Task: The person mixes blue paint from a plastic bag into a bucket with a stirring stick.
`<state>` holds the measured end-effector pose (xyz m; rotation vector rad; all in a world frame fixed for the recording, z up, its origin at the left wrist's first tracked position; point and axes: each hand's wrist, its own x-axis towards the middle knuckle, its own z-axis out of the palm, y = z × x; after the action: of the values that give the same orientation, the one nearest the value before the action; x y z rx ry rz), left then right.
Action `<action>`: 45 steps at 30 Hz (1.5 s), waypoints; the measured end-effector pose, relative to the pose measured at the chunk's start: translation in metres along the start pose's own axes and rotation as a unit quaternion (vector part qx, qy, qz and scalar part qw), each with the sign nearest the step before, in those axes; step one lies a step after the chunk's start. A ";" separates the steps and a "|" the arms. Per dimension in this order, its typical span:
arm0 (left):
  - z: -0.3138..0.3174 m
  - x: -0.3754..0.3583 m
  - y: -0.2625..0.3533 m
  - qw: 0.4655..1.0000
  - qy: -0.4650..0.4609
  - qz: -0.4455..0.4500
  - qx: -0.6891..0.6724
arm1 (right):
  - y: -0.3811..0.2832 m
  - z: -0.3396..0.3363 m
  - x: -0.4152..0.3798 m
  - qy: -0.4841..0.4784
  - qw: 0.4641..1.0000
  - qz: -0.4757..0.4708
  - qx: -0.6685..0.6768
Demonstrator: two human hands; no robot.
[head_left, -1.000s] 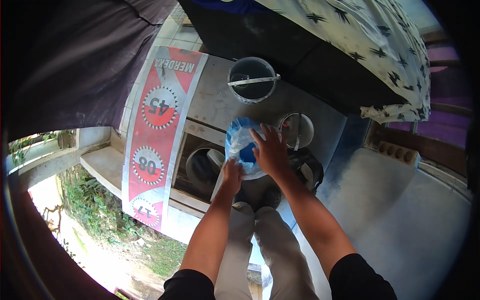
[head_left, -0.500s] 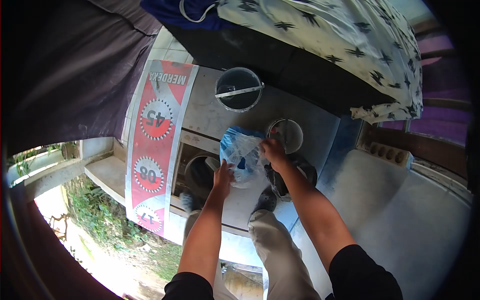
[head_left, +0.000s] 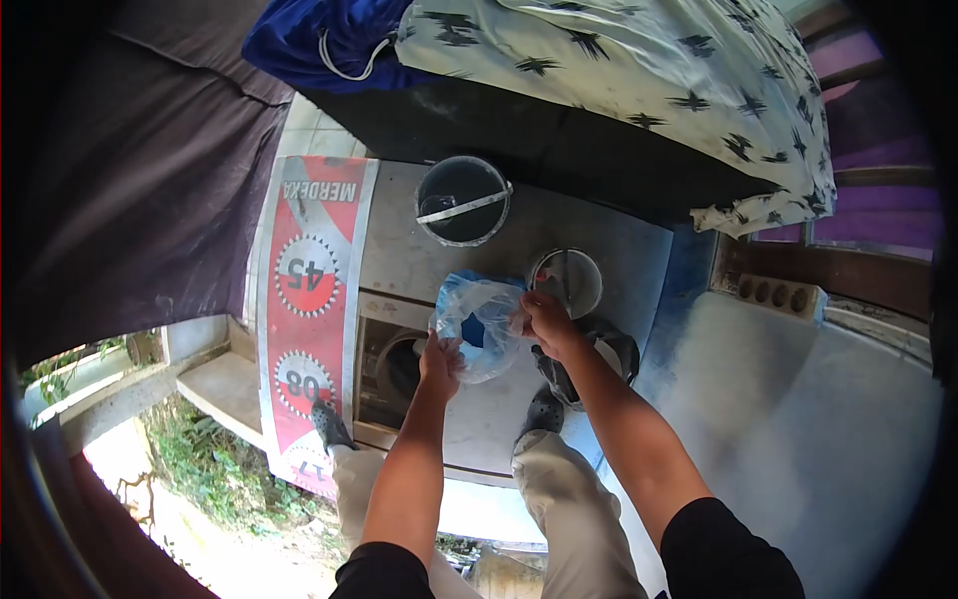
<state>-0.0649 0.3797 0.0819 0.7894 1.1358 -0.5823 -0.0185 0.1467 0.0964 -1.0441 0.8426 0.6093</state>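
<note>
Between my two hands hangs a clear plastic bag (head_left: 491,364) with blue showing at its back and through its mouth. My left hand (head_left: 439,361) pinches the bag's left rim. On the opposite side my right hand (head_left: 545,321) grips the other edge, fingers closed. The bag's mouth is spread into a rounded opening facing me. Just beyond my right hand stands a small pail (head_left: 589,275) with a handle across it. Under my right forearm, a black bag (head_left: 624,351) is partly covered.
A larger dark bucket (head_left: 464,225) with a pale handle stands farther back. A red and white banner (head_left: 329,220) lies to the left, beside a floor recess holding a round container (head_left: 399,364). Patterned cloth (head_left: 619,80) drapes behind. A block with holes (head_left: 778,297) sits at right.
The bag's mouth has been pulled wider and rounder between my hands. My left foot has stepped left onto the banner's edge. The view has shifted slightly.
</note>
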 end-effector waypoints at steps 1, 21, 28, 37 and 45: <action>0.004 -0.003 0.004 0.999 0.036 0.004 -0.010 | 0.004 -0.002 0.006 0.018 0.998 -0.012 -0.060; -0.016 0.008 0.001 0.993 -0.032 0.104 0.041 | -0.064 0.129 0.094 0.078 0.656 -0.473 -0.582; -0.021 0.010 -0.006 0.994 -0.016 0.110 0.014 | -0.078 0.128 0.104 0.100 0.708 -0.436 -0.546; -0.015 -0.002 0.002 0.994 -0.026 0.102 0.015 | -0.069 0.122 0.111 0.084 0.608 -0.495 -0.615; -0.022 0.007 0.000 0.996 -0.030 0.088 0.009 | -0.077 0.115 0.127 0.130 0.906 -0.298 -0.271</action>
<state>-0.0753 0.3969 0.0711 0.8717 0.9957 -0.4653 0.1460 0.2281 0.0569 -1.8334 0.5321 0.1714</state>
